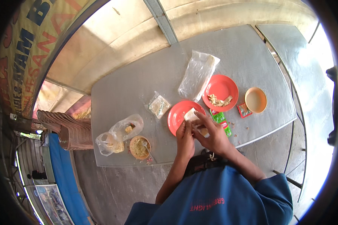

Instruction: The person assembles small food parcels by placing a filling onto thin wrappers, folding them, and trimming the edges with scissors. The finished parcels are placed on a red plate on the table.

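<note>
Both my hands meet over the near edge of a red plate (173,119). Pinched in the fingers of my left hand (184,139) is a small pale wrapper (191,114), soft and thin-looking. My right hand (215,135) closes on the same wrapper from the other side, its fingers bent over it. What lies inside the wrapper, if anything, is hidden by my fingers. A second red plate (222,83), just beyond to the right, bears several pale folded pieces (219,100). Left of the near plate lies a clear packet (159,105) with a whitish square in it.
An orange bowl (139,147) of greenish-yellow filling with a spoon stands left, beside clear plastic bags (122,129) of food. A large plastic-wrapped white pack (199,75) lies behind the plates. Green sachets (222,123), a red sachet (244,110) and a yellowish bowl (256,100) are right.
</note>
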The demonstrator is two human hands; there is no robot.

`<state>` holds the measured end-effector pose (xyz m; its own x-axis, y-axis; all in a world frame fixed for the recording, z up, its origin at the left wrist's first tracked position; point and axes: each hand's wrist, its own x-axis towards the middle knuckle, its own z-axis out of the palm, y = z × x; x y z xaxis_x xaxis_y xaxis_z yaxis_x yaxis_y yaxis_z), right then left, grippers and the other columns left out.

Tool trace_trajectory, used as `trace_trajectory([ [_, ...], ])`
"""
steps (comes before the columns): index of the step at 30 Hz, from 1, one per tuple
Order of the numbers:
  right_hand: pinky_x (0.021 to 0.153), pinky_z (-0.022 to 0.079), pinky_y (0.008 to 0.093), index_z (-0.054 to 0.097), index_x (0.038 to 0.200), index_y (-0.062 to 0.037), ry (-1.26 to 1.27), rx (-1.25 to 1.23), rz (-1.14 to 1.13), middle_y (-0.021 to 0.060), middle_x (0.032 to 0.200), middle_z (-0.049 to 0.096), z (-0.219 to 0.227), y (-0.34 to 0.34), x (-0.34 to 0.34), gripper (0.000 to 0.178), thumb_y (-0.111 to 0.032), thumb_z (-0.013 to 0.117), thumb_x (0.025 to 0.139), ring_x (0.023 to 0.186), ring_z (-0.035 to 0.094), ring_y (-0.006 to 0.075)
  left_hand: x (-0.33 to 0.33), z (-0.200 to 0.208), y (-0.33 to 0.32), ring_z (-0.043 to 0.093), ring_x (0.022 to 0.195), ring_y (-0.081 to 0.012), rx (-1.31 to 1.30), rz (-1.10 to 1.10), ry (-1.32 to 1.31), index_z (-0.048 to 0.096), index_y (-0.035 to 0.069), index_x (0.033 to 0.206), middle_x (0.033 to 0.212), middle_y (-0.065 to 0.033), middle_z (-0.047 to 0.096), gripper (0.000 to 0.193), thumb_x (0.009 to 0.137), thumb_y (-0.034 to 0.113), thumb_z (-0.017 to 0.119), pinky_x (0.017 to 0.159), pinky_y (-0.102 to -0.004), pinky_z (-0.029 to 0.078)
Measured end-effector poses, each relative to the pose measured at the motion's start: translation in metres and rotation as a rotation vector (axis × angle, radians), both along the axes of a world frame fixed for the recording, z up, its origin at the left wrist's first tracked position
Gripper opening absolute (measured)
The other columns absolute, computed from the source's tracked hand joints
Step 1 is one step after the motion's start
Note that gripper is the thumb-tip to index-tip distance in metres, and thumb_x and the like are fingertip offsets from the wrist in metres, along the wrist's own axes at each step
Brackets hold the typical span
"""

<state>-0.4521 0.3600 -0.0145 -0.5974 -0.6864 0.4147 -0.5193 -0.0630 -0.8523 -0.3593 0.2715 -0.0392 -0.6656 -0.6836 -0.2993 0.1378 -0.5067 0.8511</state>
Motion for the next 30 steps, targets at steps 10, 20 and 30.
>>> trace_trajectory([
  [10,0.079,0.056,0.0279,0.051,0.135,-0.0015,-0.806,0.061,-0.015,0.0071,0.101,0.07,-0.019,0.019,-0.022,0.052,-0.006,0.074,0.089,0.092,0.067,0.0134,0.012,-0.001,-0.003,0.065,0.105,-0.0157,0.147,-0.121,0.078,0.056,0.0,0.126,0.118,-0.0093,0.065,0.03,0.108,0.021,0.045,0.089,-0.0315,0.053],
  [20,0.074,0.056,0.0274,0.049,0.135,-0.0018,-1.02,-0.085,0.169,0.0074,0.097,0.068,-0.027,0.036,-0.032,0.051,0.0,0.072,0.089,0.088,0.066,0.0122,0.014,-0.01,-0.006,0.063,0.113,-0.0202,0.22,-0.316,0.113,0.052,-0.003,0.134,0.126,-0.0128,0.062,0.034,0.107,0.017,0.045,0.098,-0.0365,0.051],
  [30,0.072,0.056,0.0269,0.05,0.132,0.0015,-0.977,-0.009,0.113,0.0078,0.097,0.065,-0.029,0.039,-0.026,0.047,-0.003,0.072,0.09,0.085,0.066,0.0126,0.02,-0.013,-0.003,0.064,0.11,-0.0199,0.036,-0.332,-0.043,0.056,-0.003,0.128,0.124,-0.0116,0.064,0.028,0.104,0.011,0.05,0.095,-0.037,0.052],
])
